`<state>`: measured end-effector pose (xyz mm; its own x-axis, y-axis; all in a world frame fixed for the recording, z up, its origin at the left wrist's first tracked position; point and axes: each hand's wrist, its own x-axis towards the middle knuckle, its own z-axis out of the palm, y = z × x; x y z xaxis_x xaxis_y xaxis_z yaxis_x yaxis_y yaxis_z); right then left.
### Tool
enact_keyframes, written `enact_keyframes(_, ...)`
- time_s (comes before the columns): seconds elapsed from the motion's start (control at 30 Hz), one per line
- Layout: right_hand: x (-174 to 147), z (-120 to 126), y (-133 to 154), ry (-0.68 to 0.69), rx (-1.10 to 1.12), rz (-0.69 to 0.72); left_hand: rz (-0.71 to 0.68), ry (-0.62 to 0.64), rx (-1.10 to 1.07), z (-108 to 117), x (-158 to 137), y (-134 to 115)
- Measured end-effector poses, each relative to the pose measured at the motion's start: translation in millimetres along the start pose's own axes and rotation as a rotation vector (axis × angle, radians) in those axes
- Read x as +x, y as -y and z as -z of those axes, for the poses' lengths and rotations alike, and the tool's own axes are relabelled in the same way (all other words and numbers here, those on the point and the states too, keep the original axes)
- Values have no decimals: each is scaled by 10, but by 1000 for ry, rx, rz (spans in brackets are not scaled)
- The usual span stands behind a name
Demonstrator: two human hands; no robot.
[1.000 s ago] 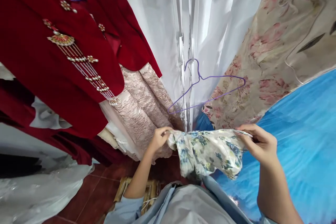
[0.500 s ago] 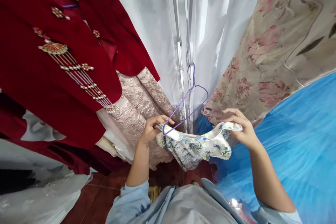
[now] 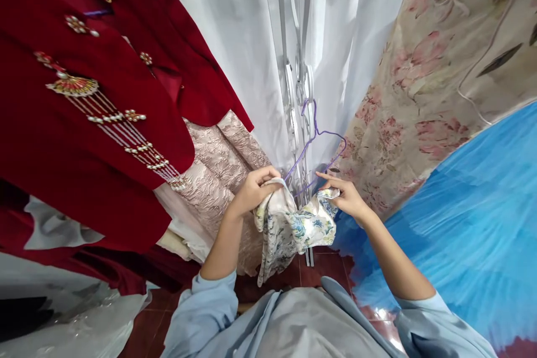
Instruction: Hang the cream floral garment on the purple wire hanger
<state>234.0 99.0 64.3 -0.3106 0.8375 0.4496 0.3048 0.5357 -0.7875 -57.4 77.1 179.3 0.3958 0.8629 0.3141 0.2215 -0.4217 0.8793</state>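
A white garment with a blue and yellow floral print (image 3: 312, 229) hangs bunched between my two hands. My left hand (image 3: 255, 190) is closed on one side of its neckline, by the lower left end of a purple hanger (image 3: 318, 133). That end of the hanger is hidden behind the fingers and cloth. My right hand (image 3: 346, 197) pinches the garment's other edge, its index finger stretched toward the hanger's lower bar. The hanger stands upright with its hook near the white rack's hanging straps.
A red velvet outfit with beaded ornaments (image 3: 134, 89) hangs at left, above a pink brocade cloth (image 3: 222, 168). Behind is a white curtain (image 3: 235, 28). On the right are a beige floral dress (image 3: 403, 117) and a blue tulle skirt (image 3: 444, 224). The floor (image 3: 145, 319) has red tiles.
My right hand has come left, closer to my left hand, and the garment's stretched neckline now sags and folds. The hanger has shifted slightly right in view.
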Motion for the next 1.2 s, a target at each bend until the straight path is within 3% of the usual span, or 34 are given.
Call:
enact_keyframes(0.1,-62,-53,90,-15,-46,-40,30,69,107,-18,212,-147)
enact_keyframes(0.27,-188,-97,286,-46,39,-76,-20,-13,262,49,561,-200)
enact_keyframes(0.4,-331,74,405,14,146,-37,39,116,200,292,617,-82)
enact_keyframes(0.47,-376,240,393,-71,107,36,76,147,148,389,552,-27)
enact_keyframes(0.6,-301,607,198,-437,-138,168,154,174,60,385,445,46)
enact_keyframes(0.67,-165,764,65,-477,-190,153,161,189,63,316,451,68)
enact_keyframes(0.77,93,922,-97,-408,-147,109,178,167,76,227,483,95)
enact_keyframes(0.87,279,932,-201,-276,-104,128,219,99,53,214,439,137)
enact_keyframes(1.0,320,722,-336,-22,-141,144,269,136,79,273,202,185)
enact_keyframes(1.07,308,604,-402,39,-162,131,255,152,124,286,52,169)
enact_keyframes(1.2,312,503,-417,100,-215,84,139,12,259,233,-180,-19)
